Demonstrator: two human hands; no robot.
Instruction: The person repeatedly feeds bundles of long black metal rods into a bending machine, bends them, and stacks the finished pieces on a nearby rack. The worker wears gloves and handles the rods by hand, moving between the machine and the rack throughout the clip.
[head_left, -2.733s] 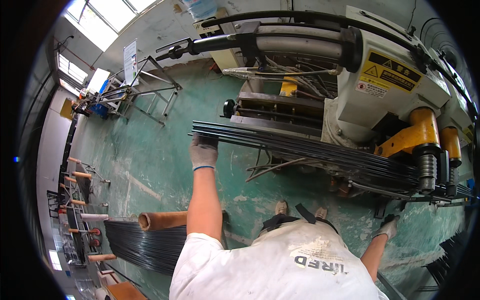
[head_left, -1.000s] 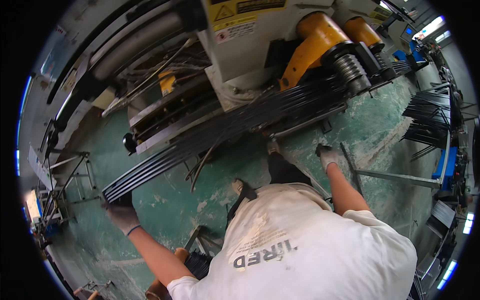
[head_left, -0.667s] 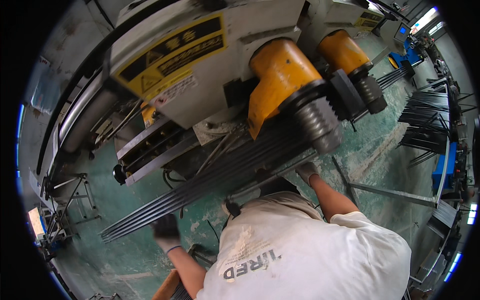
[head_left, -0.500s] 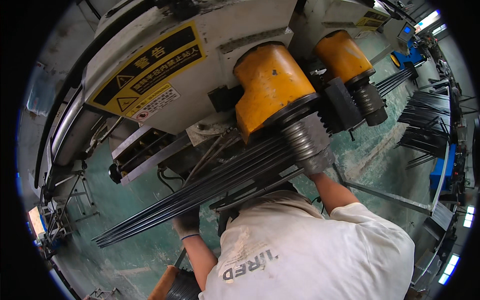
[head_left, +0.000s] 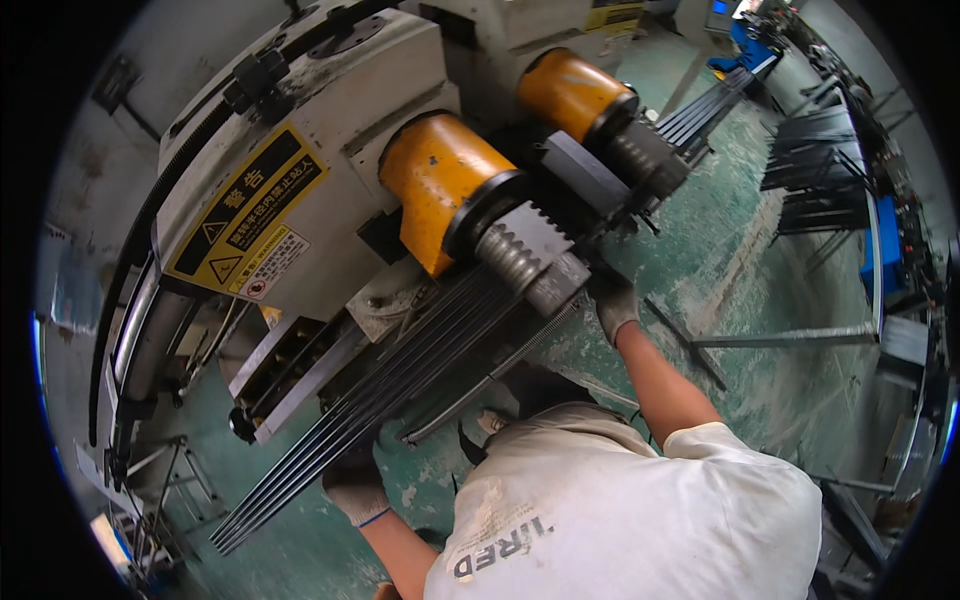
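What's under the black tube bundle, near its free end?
The gloved left hand reaches beneath the near edge of the bundle, with green floor lower down. The fingertips are covered, so their grip can't be told.

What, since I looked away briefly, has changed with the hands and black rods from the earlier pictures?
The left hand has let go of the left ends of the black rods and moved right, to their near side; its grip is hidden. The right hand has come up beside the ribbed metal part; whether it holds anything is unclear. The view has turned. The rods still pass the yellow housing.
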